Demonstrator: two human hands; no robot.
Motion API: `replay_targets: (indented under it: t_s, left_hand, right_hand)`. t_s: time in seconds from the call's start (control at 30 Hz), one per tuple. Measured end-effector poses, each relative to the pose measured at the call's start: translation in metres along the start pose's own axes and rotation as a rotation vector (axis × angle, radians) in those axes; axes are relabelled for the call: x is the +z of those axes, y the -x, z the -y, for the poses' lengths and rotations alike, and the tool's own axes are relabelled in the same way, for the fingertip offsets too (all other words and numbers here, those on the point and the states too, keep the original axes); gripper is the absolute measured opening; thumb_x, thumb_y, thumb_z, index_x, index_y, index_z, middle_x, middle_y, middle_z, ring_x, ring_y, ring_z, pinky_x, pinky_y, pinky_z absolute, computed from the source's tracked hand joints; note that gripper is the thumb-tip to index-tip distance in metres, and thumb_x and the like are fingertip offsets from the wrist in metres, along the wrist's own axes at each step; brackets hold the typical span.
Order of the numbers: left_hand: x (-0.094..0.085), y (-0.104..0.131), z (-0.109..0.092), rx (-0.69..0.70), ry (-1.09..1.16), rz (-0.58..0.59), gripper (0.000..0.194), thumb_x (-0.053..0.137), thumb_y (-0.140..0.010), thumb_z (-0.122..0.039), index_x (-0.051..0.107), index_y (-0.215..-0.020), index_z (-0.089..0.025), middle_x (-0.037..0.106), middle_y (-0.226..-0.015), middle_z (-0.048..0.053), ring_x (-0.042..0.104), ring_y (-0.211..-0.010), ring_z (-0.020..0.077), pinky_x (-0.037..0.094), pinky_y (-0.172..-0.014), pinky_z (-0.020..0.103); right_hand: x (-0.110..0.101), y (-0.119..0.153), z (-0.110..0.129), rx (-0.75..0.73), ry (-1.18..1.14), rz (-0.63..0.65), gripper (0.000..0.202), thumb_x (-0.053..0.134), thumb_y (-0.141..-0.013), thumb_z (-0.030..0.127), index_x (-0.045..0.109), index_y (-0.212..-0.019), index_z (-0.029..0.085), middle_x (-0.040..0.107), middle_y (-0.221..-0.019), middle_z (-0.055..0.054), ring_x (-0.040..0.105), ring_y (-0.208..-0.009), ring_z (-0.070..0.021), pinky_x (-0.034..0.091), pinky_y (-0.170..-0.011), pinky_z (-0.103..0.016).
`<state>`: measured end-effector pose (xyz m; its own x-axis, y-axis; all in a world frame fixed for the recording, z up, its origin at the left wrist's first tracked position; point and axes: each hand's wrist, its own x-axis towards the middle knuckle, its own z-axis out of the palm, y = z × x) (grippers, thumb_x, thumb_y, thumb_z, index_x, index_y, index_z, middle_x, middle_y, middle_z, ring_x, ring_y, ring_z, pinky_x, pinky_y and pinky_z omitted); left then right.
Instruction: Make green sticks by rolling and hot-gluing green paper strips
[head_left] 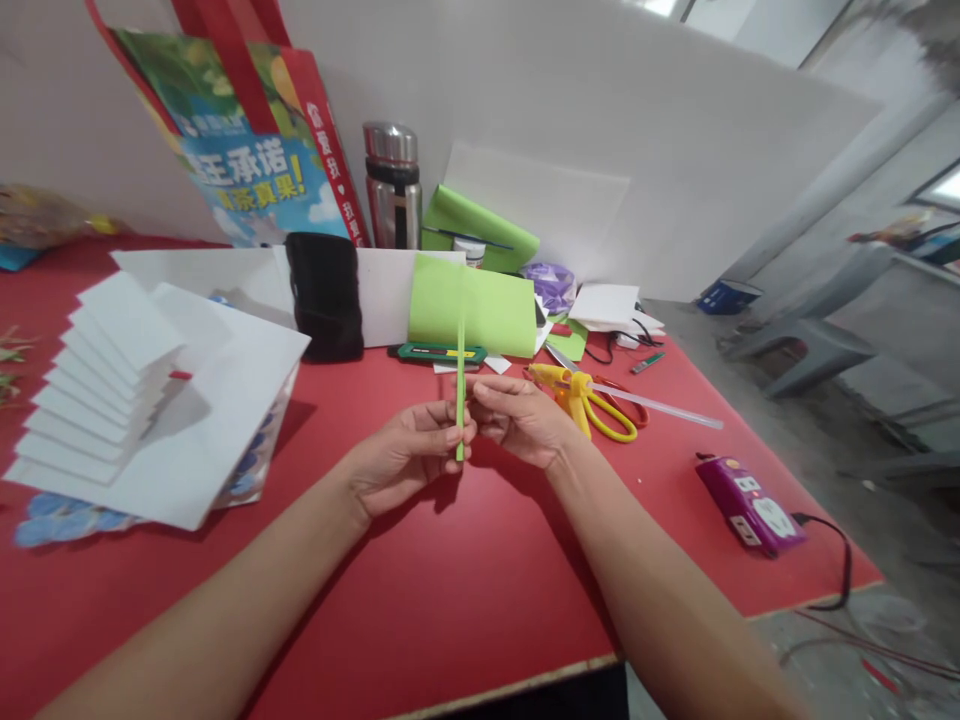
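Note:
A narrow light-green paper strip (pixel 461 350) stands upright in front of me, above the red table. My left hand (pixel 416 445) pinches its lower part between thumb and fingers. From the other side, my right hand (pixel 517 415) is closed with its fingertips together at the strip's edge, just above my left fingers. Just behind the strip lies a green utility knife (pixel 435 352). A sheet of the same green paper (pixel 495 310) is propped behind the knife. To the right of my right hand are a yellow glue gun (pixel 574 392) with a clear glue stick, and scissors (pixel 619 428).
A fanned stack of folded white paper (pixel 97 410) sits on the left. A black case (pixel 326 295), a steel thermos (pixel 394 185) and a printed bag (pixel 247 150) stand behind. On the right is a purple power strip (pixel 750 505), its cord running over the table edge.

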<state>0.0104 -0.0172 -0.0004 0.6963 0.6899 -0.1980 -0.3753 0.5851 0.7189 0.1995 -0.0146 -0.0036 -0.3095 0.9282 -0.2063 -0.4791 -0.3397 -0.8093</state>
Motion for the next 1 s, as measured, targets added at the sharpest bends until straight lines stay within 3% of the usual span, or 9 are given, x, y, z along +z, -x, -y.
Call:
replay_targets:
  t_s: [0.13,0.33,0.57,0.77,1.0]
  left_hand:
    - [0.0034,0.0007,0.0016,-0.038,0.027,-0.014,0.023,0.093,-0.069,-0.018,0.075,-0.083,-0.014,0.063,-0.075,0.0,0.055,-0.059,0.0063,0.051,-0.055,0.017]
    - [0.0005,0.0004,0.0033,-0.078,0.017,0.0,0.023,0.091,-0.072,-0.019,0.075,-0.087,-0.014,0.063,-0.076,0.001,0.057,-0.058,0.0081,0.052,-0.054,0.019]
    - [-0.0014,-0.0004,0.0027,-0.073,0.009,-0.008,0.022,0.091,-0.071,-0.019,0.075,-0.085,-0.013,0.064,-0.076,0.001,0.059,-0.058,0.0076,0.053,-0.055,0.019]
    - [0.0005,-0.0005,-0.0008,-0.058,-0.025,-0.033,0.029,0.094,-0.068,-0.019,0.077,-0.091,-0.012,0.065,-0.074,0.001,0.059,-0.057,0.0072,0.053,-0.055,0.018]
    - [-0.0043,-0.0015,-0.0023,-0.006,-0.125,-0.17,0.019,0.088,-0.072,-0.015,0.071,-0.081,-0.013,0.073,-0.077,0.005,0.056,-0.051,0.0054,0.049,-0.047,0.015]
  right_hand:
    - [0.0002,0.0016,-0.0008,0.005,0.041,0.045,0.035,0.096,-0.067,0.034,0.084,-0.096,0.019,0.075,-0.075,-0.003,0.065,-0.062,-0.0109,0.046,-0.053,-0.021]
    - [0.0042,0.0035,0.0001,-0.003,0.042,0.029,0.034,0.095,-0.067,0.035,0.084,-0.094,0.017,0.075,-0.073,-0.003,0.065,-0.062,-0.011,0.052,-0.058,-0.023]
    - [0.0074,0.0039,-0.0008,-0.062,0.048,0.002,0.026,0.092,-0.069,0.032,0.082,-0.089,0.017,0.067,-0.065,0.0,0.052,-0.053,-0.0063,0.03,-0.043,-0.017]
    - [0.0052,0.0039,0.0004,-0.075,0.079,-0.041,0.023,0.091,-0.067,0.03,0.079,-0.082,0.018,0.069,-0.069,-0.002,0.053,-0.056,-0.0082,0.028,-0.043,-0.018]
    - [0.0013,0.0002,0.0006,-0.112,0.084,-0.084,0.022,0.092,-0.064,0.027,0.077,-0.077,0.018,0.054,-0.056,0.006,0.034,-0.047,-0.0036,0.024,-0.042,-0.018]
